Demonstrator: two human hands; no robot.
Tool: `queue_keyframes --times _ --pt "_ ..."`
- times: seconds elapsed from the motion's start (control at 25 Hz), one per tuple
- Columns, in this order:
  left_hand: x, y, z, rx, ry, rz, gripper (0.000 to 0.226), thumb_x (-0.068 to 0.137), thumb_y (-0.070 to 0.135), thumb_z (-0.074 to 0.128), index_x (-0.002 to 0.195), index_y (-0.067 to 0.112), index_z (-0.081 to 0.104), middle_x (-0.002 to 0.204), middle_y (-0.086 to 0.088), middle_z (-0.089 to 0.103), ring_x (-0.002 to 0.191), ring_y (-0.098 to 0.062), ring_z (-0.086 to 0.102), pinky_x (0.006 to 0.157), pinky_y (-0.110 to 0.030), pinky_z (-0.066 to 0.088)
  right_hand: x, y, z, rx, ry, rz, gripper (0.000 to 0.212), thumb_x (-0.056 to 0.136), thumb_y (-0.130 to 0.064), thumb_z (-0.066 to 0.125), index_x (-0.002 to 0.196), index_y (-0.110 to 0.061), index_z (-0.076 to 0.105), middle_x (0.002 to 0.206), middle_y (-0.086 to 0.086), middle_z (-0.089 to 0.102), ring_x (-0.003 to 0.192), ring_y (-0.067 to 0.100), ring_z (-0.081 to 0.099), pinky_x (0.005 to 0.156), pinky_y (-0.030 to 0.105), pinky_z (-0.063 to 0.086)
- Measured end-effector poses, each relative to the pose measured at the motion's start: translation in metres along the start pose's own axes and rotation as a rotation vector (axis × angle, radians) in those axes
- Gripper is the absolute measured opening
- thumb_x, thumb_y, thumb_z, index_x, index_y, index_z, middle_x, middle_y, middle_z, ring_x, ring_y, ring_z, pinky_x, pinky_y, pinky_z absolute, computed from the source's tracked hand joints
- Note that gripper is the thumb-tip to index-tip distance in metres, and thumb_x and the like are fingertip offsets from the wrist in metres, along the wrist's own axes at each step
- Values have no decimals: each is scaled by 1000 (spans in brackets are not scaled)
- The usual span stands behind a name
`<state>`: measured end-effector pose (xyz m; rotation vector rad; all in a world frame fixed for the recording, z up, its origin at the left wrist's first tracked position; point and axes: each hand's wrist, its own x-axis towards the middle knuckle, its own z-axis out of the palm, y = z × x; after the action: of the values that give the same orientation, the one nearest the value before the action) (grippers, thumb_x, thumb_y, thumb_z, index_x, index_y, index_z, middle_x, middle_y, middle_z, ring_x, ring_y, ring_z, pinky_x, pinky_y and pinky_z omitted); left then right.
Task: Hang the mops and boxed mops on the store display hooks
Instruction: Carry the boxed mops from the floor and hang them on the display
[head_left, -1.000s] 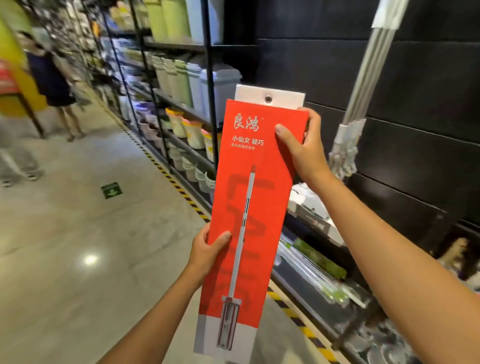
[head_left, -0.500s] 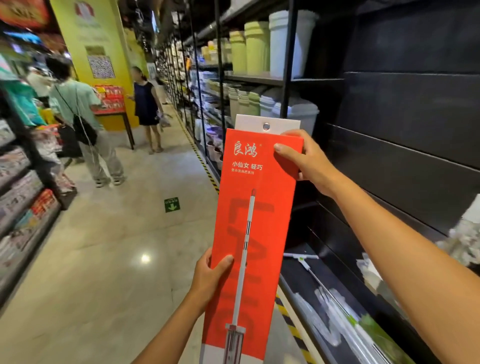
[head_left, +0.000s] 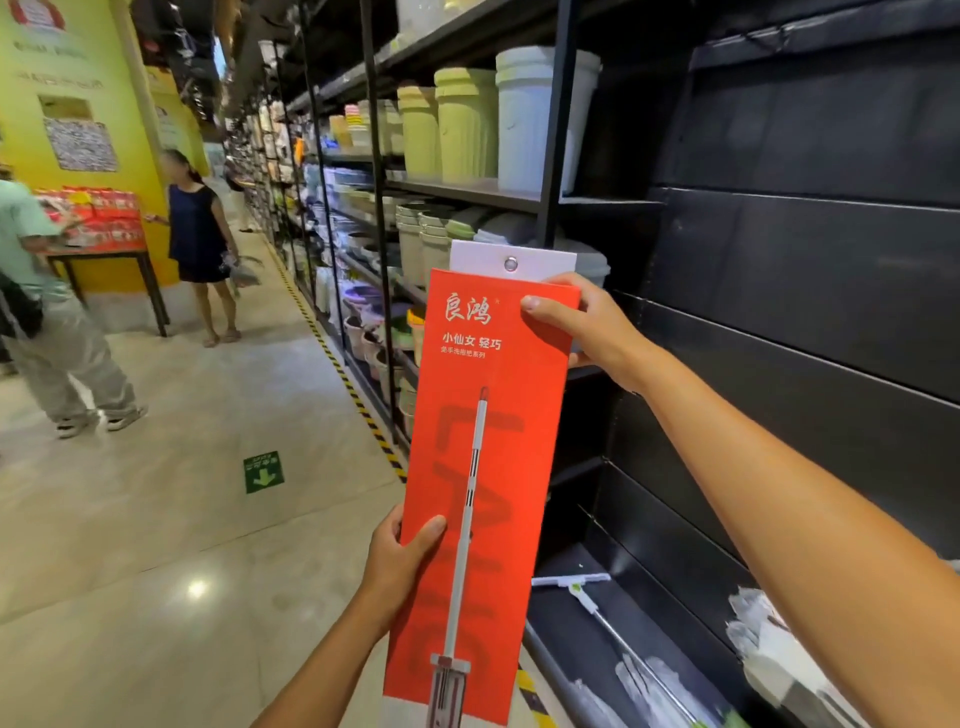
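Observation:
A tall red boxed mop (head_left: 483, 467) with a white hang tab and metal eyelet (head_left: 511, 264) at its top stands upright in front of me. My right hand (head_left: 587, 332) grips its upper right edge, thumb across the front. My left hand (head_left: 400, 556) holds its lower left edge. The box is held in the air beside the black slatted display wall (head_left: 789, 291); no hook is visible near the eyelet. A loose mop (head_left: 587, 592) lies on the low black shelf at the lower right.
Shelves of stacked bins and buckets (head_left: 467, 135) run along the aisle behind the box. Two people (head_left: 200, 244) stand at the left by a small table (head_left: 104, 260) with red goods. A hazard-striped line (head_left: 363, 410) edges the tiled floor.
My view has swung left along the aisle, so the hanging mops at the right are out of sight. The box stays in both hands, held about the same way.

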<state>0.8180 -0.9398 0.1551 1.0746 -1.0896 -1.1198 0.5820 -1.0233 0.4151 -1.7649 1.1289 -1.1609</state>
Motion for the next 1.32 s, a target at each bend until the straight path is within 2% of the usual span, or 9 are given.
queue_keyframes --times 0.16,0.4,0.56,0.68,0.8,0.96,1.12,1.2,1.32 --pt "75 -13 35 -64 -70 -34 75 65 54 81 125 10 67 111 -13 80 99 -34 78 81 -42 65 50 21 -33 -53 75 12 43 91 -45 75 123 -22 61 113 0 74 93 12 77 63 24 60" --pt "188 -29 114 -83 -157 -31 86 60 63 87 125 11 67 113 -11 80 103 -33 77 89 -50 62 123 52 -109 -124 160 18 46 89 -51 75 122 -22 59 113 0 74 90 12 78 63 31 61" --pt "255 -30 172 -107 -204 5 81 60 59 84 122 10 69 111 -10 81 104 -32 77 90 -47 63 166 66 -161 -133 234 11 44 89 -47 78 118 -20 59 113 9 74 88 20 79 71 51 66" --pt "291 -20 212 -117 -261 18 78 53 58 86 114 11 71 104 -5 82 94 -21 79 73 -27 62 184 66 -194 -165 288 10 44 87 -47 79 116 -21 59 115 11 74 92 25 79 80 63 61" --pt "326 -8 249 -129 -334 45 73 54 54 80 112 10 72 100 -6 83 88 -17 79 71 -25 60 196 53 -225 -214 344 -7 43 89 -45 78 118 -19 59 116 11 74 96 27 78 81 63 61" --pt "378 11 288 -181 -446 86 83 52 62 88 117 11 72 105 -11 82 99 -33 78 84 -44 62 214 35 -254 -281 428 -43 45 89 -44 78 119 -17 58 116 9 73 96 25 78 80 58 63" --pt "430 37 316 -233 -551 130 86 54 62 87 121 10 69 107 -12 81 96 -30 79 77 -38 63 243 14 -270 -361 485 -71 45 89 -47 77 119 -20 57 115 5 73 95 21 78 79 53 65" --pt "458 53 325 -236 -592 169 91 54 66 88 123 10 69 110 -13 80 99 -32 78 82 -43 64 263 0 -275 -391 513 -88 45 89 -48 77 120 -22 57 115 4 73 96 21 78 80 53 65" --pt "496 81 338 -281 -626 228 80 60 60 82 123 12 69 110 -11 81 100 -31 78 81 -39 64 295 -25 -279 -474 534 -137 49 87 -53 76 126 -31 56 121 -1 71 100 18 76 83 52 65"
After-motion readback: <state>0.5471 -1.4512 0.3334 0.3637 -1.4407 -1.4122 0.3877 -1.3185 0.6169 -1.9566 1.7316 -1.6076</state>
